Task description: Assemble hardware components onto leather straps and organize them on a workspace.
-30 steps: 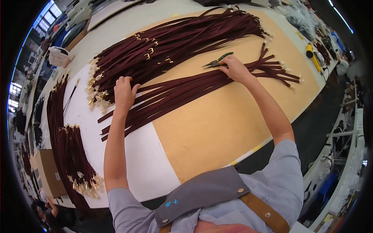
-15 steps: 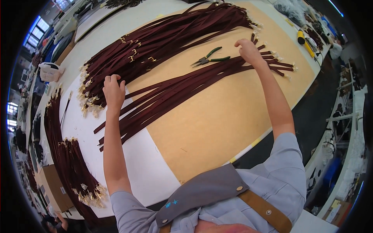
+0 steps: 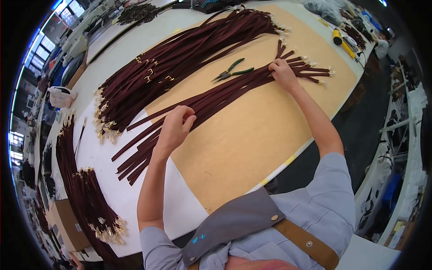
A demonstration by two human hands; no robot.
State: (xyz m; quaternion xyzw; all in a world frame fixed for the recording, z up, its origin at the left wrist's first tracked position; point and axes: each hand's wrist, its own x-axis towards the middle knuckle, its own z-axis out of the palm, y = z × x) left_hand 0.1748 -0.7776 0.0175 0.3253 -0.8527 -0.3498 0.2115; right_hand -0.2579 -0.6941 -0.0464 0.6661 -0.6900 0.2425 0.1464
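Observation:
A loose bundle of dark maroon straps (image 3: 225,96) lies slantwise across the table, its plain ends fanned at the left and its metal-fitted ends at the right. My right hand (image 3: 284,75) is closed on these straps near the fitted ends, where they bunch together. Over the left part of the same bundle rests my left hand (image 3: 175,126), fingers curled toward the thumb; what lies between the fingertips is hidden. Behind the bundle, green-handled pliers (image 3: 232,71) lie with their handles spread. A thick pile of similar straps (image 3: 193,49) with gold-coloured fittings stretches beyond them.
Tan paper (image 3: 234,157) and a white sheet (image 3: 180,198) cover the table. More maroon straps (image 3: 92,193) hang over its left side. A white basket (image 3: 60,96) stands at the far left, a yellow-and-black tool (image 3: 344,43) at the far right. A cardboard box (image 3: 67,220) sits lower left.
My left hand has moved right and nearer, from the big pile onto the loose straps. My right hand has come down onto the straps and closed. The plain ends have shifted. The whole view has turned slightly.

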